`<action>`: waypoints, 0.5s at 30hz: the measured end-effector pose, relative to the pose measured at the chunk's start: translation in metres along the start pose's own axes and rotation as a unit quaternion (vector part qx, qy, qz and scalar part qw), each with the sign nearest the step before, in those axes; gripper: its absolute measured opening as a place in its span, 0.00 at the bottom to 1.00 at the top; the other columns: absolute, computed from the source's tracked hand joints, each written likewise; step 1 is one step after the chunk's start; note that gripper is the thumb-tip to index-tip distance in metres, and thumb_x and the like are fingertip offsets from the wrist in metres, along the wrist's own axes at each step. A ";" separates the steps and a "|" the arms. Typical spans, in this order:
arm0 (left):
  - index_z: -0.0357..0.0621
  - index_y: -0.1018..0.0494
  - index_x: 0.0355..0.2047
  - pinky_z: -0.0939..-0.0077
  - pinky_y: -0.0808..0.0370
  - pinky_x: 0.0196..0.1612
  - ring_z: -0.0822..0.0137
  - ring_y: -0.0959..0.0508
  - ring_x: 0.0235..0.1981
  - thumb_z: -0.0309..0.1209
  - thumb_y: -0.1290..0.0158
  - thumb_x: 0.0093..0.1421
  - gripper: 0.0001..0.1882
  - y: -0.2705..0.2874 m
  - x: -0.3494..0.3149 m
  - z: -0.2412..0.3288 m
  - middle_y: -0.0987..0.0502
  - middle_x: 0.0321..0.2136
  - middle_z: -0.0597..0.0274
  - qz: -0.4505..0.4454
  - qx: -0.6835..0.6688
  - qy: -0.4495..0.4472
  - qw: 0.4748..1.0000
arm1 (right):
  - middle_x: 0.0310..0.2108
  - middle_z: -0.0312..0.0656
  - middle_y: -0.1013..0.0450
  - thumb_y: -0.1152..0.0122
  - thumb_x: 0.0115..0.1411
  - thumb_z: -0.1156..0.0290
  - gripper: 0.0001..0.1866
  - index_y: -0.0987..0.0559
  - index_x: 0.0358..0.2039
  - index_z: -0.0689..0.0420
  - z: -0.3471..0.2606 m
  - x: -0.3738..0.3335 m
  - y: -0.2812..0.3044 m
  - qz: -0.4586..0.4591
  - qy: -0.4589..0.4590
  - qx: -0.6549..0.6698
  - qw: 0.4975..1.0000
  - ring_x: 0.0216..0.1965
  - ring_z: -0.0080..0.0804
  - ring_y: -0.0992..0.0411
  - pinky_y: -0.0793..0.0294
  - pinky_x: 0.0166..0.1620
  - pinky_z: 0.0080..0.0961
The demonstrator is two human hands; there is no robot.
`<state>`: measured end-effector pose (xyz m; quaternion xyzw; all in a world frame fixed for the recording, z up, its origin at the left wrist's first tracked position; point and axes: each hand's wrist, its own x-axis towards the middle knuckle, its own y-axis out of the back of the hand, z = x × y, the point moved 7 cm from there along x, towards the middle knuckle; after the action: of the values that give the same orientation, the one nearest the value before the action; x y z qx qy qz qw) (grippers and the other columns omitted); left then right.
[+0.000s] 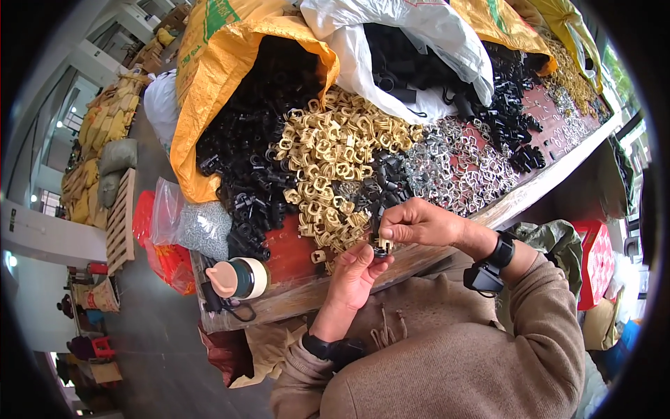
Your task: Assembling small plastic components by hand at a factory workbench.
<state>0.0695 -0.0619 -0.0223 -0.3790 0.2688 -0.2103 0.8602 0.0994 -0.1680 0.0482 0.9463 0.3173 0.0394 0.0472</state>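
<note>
Here, the left hand, fingers curled, pinches a small black part. The right hand, nearly closed, pinches a cream piece. Both bits sit close together between the hands, near the cream pile.

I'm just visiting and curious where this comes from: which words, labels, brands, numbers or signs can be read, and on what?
Nothing reads clearly enough to quote.
Left orange sack: green print near its top, tilted, too small.
White sack: faint marks at the picture's edge, unreadable.
Small dark sign, far left: too small.
Bottle: no lettering visible.
</note>
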 end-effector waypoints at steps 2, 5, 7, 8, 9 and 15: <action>0.39 0.31 0.35 0.85 0.27 0.30 0.67 0.25 0.29 0.32 0.49 0.52 0.12 0.001 -0.001 -0.002 0.27 0.29 0.61 -0.003 0.005 0.003 1.000 | 0.18 0.33 0.35 0.51 0.56 0.66 0.12 0.30 0.23 0.64 0.001 0.001 -0.001 0.018 -0.003 0.007 1.000 0.22 0.15 0.37 0.36 0.25 0.16; 0.39 0.31 0.36 0.85 0.27 0.30 0.68 0.25 0.29 0.33 0.49 0.52 0.13 0.000 -0.003 -0.004 0.26 0.29 0.62 0.000 0.010 0.005 1.000 | 0.17 0.32 0.36 0.48 0.54 0.68 0.11 0.30 0.23 0.63 0.002 0.001 -0.004 0.055 -0.007 0.023 0.998 0.21 0.15 0.38 0.36 0.24 0.17; 0.38 0.31 0.36 0.86 0.27 0.30 0.69 0.25 0.29 0.33 0.49 0.52 0.13 -0.002 -0.003 -0.004 0.26 0.28 0.62 0.006 0.020 0.007 1.000 | 0.17 0.31 0.35 0.46 0.53 0.69 0.09 0.31 0.23 0.62 0.000 -0.001 -0.004 0.086 -0.009 -0.002 0.996 0.21 0.15 0.38 0.37 0.24 0.16; 0.38 0.31 0.36 0.86 0.27 0.30 0.69 0.25 0.29 0.33 0.49 0.52 0.13 -0.002 -0.003 -0.004 0.26 0.28 0.62 0.006 0.019 0.007 1.000 | 0.17 0.31 0.35 0.45 0.52 0.69 0.09 0.31 0.24 0.62 0.000 -0.002 -0.003 0.101 -0.010 -0.015 0.995 0.21 0.14 0.38 0.37 0.23 0.16; 0.39 0.31 0.35 0.86 0.27 0.30 0.69 0.25 0.29 0.34 0.49 0.52 0.13 -0.001 -0.004 -0.004 0.26 0.28 0.62 0.012 0.021 0.009 1.000 | 0.17 0.31 0.35 0.45 0.52 0.69 0.09 0.31 0.24 0.62 0.002 -0.003 -0.006 0.101 -0.012 -0.015 0.995 0.21 0.14 0.38 0.37 0.23 0.16; 0.38 0.31 0.36 0.86 0.27 0.30 0.69 0.25 0.28 0.32 0.50 0.52 0.13 0.000 -0.002 -0.003 0.27 0.28 0.61 0.033 0.030 0.034 0.998 | 0.15 0.30 0.36 0.45 0.52 0.69 0.09 0.32 0.24 0.61 0.019 -0.011 0.004 0.154 -0.048 0.020 0.987 0.21 0.13 0.38 0.37 0.23 0.14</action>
<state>0.0664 -0.0622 -0.0235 -0.3369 0.3036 -0.2021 0.8680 0.0950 -0.1786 0.0297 0.9854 0.1660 -0.0055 0.0370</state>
